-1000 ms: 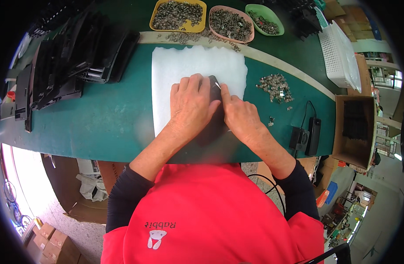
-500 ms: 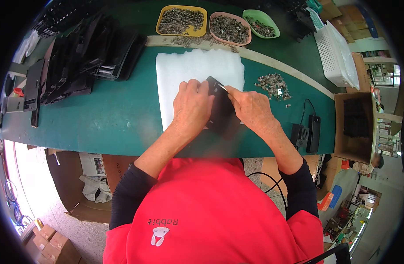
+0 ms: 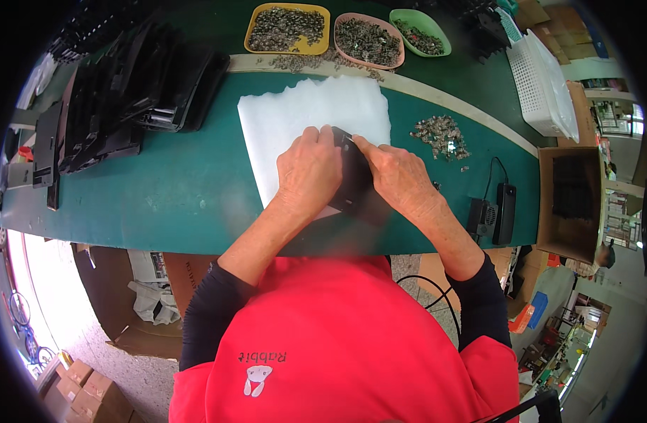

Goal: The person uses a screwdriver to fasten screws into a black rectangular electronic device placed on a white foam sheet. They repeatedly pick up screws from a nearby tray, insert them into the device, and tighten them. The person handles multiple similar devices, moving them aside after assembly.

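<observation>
A black flat plastic part [image 3: 356, 173] is tilted over a white foam sheet [image 3: 277, 123] on the green table. My left hand [image 3: 309, 169] grips it along its left side, fingers curled and bunched near the top edge. At the upper right corner of the part, my right hand [image 3: 402, 178] has thumb and forefinger pinched together against its edge. Whatever small piece sits between those fingertips is too hidden to name. To the right of the foam lies a loose pile of small metal clips [image 3: 440, 137].
Yellow [image 3: 325, 44], pink [image 3: 396, 58] and green [image 3: 443, 41] trays of small metal pieces stand at the back. Black plastic parts [image 3: 119, 99] are stacked at left. A black power adapter [image 3: 505, 211], a cardboard box [image 3: 545, 211] and a white basket [image 3: 538, 88] are at right.
My right fingertips have shifted slightly left along the top of the black part, and the shiny piece seen at them is now mostly covered. The foam sheet's left edge has swung slightly left.
</observation>
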Demonstrator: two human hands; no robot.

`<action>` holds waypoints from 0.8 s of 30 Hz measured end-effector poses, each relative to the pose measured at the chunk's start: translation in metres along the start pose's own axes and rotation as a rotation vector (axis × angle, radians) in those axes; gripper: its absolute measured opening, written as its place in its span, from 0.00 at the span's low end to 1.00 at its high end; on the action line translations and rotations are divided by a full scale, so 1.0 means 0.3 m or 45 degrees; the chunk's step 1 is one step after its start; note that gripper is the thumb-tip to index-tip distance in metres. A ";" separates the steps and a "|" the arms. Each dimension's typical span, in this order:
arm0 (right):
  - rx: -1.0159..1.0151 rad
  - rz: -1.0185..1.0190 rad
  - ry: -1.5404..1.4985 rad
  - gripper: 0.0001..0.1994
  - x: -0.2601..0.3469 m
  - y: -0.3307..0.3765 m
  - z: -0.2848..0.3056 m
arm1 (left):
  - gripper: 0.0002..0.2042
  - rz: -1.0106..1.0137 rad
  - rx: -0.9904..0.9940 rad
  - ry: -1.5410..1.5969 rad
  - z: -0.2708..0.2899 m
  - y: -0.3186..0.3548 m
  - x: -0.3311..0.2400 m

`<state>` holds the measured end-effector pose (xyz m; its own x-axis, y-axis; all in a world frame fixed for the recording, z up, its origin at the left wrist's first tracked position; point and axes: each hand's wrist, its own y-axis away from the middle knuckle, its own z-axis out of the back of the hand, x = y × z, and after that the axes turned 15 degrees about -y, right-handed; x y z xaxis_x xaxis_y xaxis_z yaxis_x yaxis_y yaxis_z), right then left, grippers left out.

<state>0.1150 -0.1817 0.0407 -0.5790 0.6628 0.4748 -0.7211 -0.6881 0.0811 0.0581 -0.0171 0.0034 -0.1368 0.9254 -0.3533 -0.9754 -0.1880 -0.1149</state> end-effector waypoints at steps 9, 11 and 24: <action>-0.025 0.039 0.135 0.27 0.007 -0.007 -0.002 | 0.18 0.049 0.082 0.061 0.015 -0.010 -0.018; -0.031 0.041 0.148 0.27 0.007 -0.008 -0.003 | 0.18 0.055 0.095 0.070 0.015 -0.011 -0.018; -0.044 0.099 0.213 0.26 -0.013 -0.007 -0.010 | 0.18 0.020 0.012 0.094 -0.011 -0.001 -0.002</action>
<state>0.1177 -0.1820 0.0360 -0.6869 0.6497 0.3258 -0.6825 -0.7306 0.0180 0.0589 -0.0186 0.0006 -0.1395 0.8957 -0.4223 -0.9749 -0.1989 -0.0999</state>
